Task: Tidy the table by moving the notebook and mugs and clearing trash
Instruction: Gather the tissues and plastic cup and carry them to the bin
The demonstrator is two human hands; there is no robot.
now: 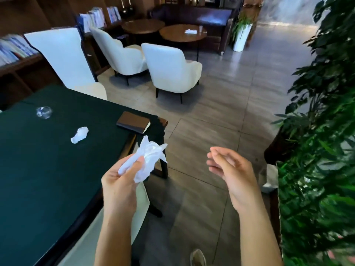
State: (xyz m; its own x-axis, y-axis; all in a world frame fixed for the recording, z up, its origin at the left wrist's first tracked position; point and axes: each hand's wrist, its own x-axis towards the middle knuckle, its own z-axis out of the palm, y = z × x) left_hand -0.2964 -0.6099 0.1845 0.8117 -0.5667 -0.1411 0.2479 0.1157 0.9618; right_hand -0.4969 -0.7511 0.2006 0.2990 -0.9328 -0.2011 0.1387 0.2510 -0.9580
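Note:
My left hand (120, 181) grips a crumpled white tissue (148, 158) just off the near right edge of the table with the dark green cloth (48, 169). To the right, over the floor, my right hand (230, 169) is empty, fingers loosely apart. Another crumpled tissue (80, 134) lies on the cloth in the middle. A brown notebook (133, 122) lies shut at the table's far right corner. A clear glass ashtray (44, 112) sits at the far left of the cloth. No mugs are in view.
A white chair (63, 58) stands behind the table and two more white armchairs (169, 70) stand beyond. Round wooden tables (182, 33) are at the back. Leafy green plants (322, 150) crowd the right side. Grey tiled floor (221, 104) lies between.

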